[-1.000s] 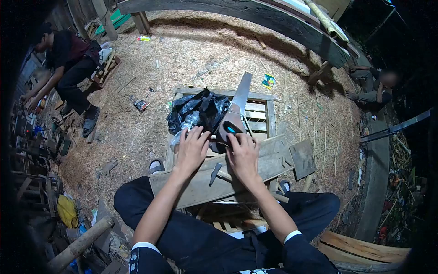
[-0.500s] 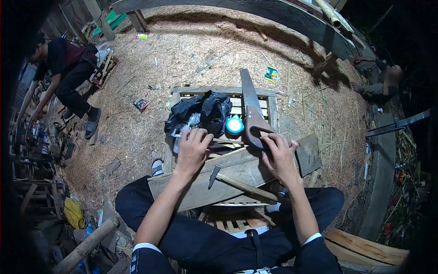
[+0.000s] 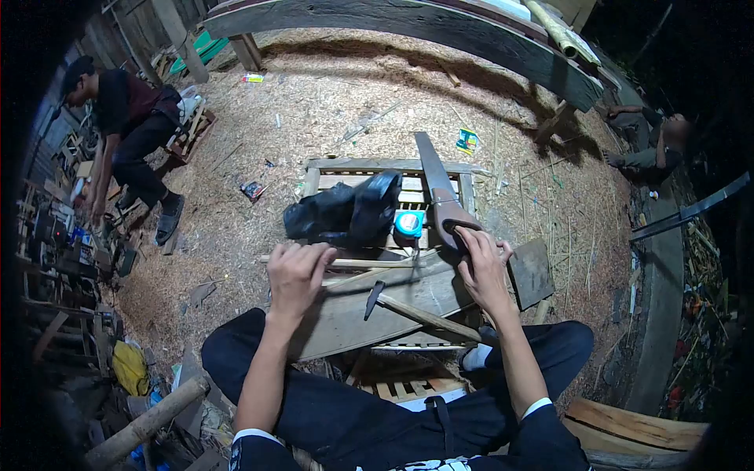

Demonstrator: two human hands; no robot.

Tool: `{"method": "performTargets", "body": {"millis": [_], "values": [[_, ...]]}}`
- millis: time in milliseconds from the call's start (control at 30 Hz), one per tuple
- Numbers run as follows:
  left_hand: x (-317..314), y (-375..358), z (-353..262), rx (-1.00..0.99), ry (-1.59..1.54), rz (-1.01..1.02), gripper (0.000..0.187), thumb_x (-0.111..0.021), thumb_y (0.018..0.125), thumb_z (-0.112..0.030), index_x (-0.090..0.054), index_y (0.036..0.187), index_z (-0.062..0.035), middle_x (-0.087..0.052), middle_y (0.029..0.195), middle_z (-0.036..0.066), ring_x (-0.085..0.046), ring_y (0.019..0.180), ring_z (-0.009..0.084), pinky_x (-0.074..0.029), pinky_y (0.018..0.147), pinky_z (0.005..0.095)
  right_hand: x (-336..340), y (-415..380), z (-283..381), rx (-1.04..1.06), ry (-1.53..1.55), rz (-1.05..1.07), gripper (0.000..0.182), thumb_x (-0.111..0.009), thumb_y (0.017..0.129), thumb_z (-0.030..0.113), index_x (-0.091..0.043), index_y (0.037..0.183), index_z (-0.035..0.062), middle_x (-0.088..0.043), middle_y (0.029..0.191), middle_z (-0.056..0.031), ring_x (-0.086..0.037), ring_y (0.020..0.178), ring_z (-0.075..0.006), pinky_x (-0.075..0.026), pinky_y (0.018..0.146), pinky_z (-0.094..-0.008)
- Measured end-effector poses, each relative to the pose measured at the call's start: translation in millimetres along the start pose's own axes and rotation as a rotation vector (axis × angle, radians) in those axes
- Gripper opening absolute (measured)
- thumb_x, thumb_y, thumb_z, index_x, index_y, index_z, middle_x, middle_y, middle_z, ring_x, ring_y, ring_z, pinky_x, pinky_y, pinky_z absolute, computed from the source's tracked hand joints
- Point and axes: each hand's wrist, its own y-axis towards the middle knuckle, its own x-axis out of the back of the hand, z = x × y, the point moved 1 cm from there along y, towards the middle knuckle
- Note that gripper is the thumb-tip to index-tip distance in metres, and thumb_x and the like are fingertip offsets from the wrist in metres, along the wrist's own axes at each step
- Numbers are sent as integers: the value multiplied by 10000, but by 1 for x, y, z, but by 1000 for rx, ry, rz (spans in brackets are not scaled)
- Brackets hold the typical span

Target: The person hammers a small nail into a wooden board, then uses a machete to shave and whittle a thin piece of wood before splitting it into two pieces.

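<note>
My left hand (image 3: 295, 279) has its fingers curled over the left end of a thin wooden stick (image 3: 369, 264). My right hand (image 3: 483, 271) is closed at the handle of a handsaw (image 3: 440, 188), whose blade points away from me. Between them a wide grey board (image 3: 345, 326) lies across a slatted wooden frame (image 3: 353, 166), with a hammer (image 3: 424, 315) resting on it. Beyond the board are a black plastic bag (image 3: 345, 212) and a blue and white tape measure (image 3: 408, 225).
A person (image 3: 133, 125) bends over at the left; another person (image 3: 656, 145) sits at the far right. A long thick beam (image 3: 408, 23) spans the top. A dark board piece (image 3: 532, 272) lies right of my right hand. Yellow cloth (image 3: 130, 367) lies lower left.
My left hand has moved left and a little toward me. The black bag has changed shape, and the tape measure shows more plainly. My right hand stays at the saw handle.
</note>
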Motion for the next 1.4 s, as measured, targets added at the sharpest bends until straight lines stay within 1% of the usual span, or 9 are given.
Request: {"method": "performTargets", "body": {"millis": [67, 300, 433, 600, 733, 867, 1100, 1267, 1400], "values": [[14, -6, 8, 121, -30, -48, 142, -752, 877, -190, -731, 798, -74, -693, 770, 54, -605, 680, 242, -413, 702, 378, -8, -3, 3, -19, -11, 37, 643, -669, 826, 80, -502, 1446, 116, -555, 1300, -108, -483, 1314, -255, -224, 1067, -493], [14, -22, 1, 216, -258, -9, 188, -787, 831, -287, -747, 797, -106, -662, 718, 32, -605, 653, 219, -413, 646, 390, -3, -6, 39, 4, 132, -27, 569, -673, 888, 148, -530, 1437, 104, -551, 1370, -121, -486, 1319, -260, -233, 1091, -492], [11, -17, -17, 121, -254, 43, 144, -800, 839, -231, -758, 823, -94, -707, 768, 42, -637, 660, 202, -438, 630, 354, 25, -8, 68, 152, 414, -111, 585, -730, 876, 144, -538, 1425, 83, -654, 1226, -123, -615, 1140, -266, -389, 969, -370], [0, -13, -35, 47, -277, -12, 165, -834, 816, -248, -752, 795, -107, -687, 724, 3, -590, 607, 169, -392, 592, 349, 38, -19, 66, 127, 429, -69, 289, -804, 820, 118, -712, 1087, 54, -722, 943, -74, -652, 923, -236, -444, 872, -374], [-8, -11, -41, 20, -268, 17, 257, -827, 804, -346, -740, 848, -108, -660, 744, 12, -597, 661, 199, -405, 625, 352, 31, -34, 51, -56, 508, -157, 281, -842, 768, 94, -725, 1018, 43, -727, 962, -77, -655, 931, -260, -473, 820, -374], [-14, -9, -39, -263, -203, -95, 263, -804, 798, -215, -758, 1032, -102, -690, 871, 30, -615, 745, 213, -436, 700, 347, 40, -40, 34, -88, 551, -138, 282, -833, 774, 117, -732, 1033, 66, -721, 1007, -76, -644, 984, -261, -450, 872, -384], [-27, -18, -60, -326, -134, -85, 357, -690, 757, -86, -750, 1107, -125, -682, 889, 5, -630, 779, 185, -443, 752, 338, 44, -50, 66, 195, -86, -204, 363, -795, 801, 169, -719, 1156, 156, -688, 1049, -9, -625, 1077, -191, -309, 1027, -457], [-23, -16, -64, -356, -85, -126, 331, -758, 771, -150, -749, 1099, -114, -680, 904, 9, -623, 813, 196, -433, 786, 363, 34, -54, 54, 177, -68, -146, 163, -734, 874, 176, -710, 1027, 124, -659, 805, -8, -613, 798, -194, -400, 812, -376], [-13, -17, -56, -173, -166, -219, 327, -840, 764, -178, -739, 1059, -81, -696, 952, 25, -619, 860, 221, -426, 807, 382, 43, -46, 35, 116, 119, -88, 102, -713, 906, 180, -707, 945, 86, -684, 834, -38, -614, 811, -237, -402, 789, -380]]}}
